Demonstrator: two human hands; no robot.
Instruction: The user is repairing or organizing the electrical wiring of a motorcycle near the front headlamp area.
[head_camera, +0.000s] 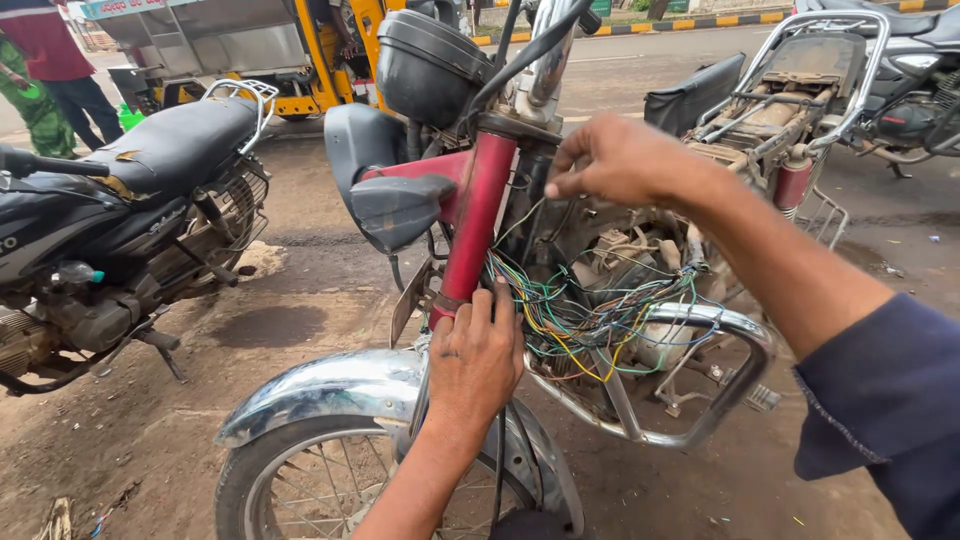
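Left hand (475, 360) raised, fingers curled in grip; right hand (615, 160) extended, fingertips pinched.

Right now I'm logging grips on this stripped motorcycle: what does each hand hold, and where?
The left hand grips the wire bundle at its end beside the red fork tube. The right hand pinches something thin higher up, too small to tell.
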